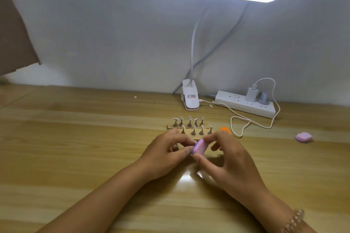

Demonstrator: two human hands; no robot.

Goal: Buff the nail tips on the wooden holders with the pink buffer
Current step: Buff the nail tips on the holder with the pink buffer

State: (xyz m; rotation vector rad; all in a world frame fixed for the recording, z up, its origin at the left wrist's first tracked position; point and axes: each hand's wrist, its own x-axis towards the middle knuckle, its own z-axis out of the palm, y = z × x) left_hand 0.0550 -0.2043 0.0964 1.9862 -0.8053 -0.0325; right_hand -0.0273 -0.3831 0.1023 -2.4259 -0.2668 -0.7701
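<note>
Nearest, a beaded bracelet [295, 219] sits on the right wrist. Over the middle of the wooden tabletop [75, 147] the right hand [227, 157] pinches the pink buffer [198, 146], thumb under and forefinger on top, the other fingers loosely spread. The left hand [166, 149] has its fingers curled with the tips together at the buffer's purple left edge. The buffer hides what they grip, so I cannot tell whether it is a nail tip.

Just beyond the hands, toward the far edge, stand the wooden holders [171, 125] with two rows of nail tips [190, 118] on small metal stands. An orange object [224, 129] lies beside them, partly behind the right hand.

The step seems to be buffing one tip. It would go best with short, light strokes, the buffer kept flat to the tip's curve and the left hand bracing steadily.

A second pink block [304, 136] lies toward the right edge. Along the far edge are the clip lamp [191, 98] and power strip [246, 104].
</note>
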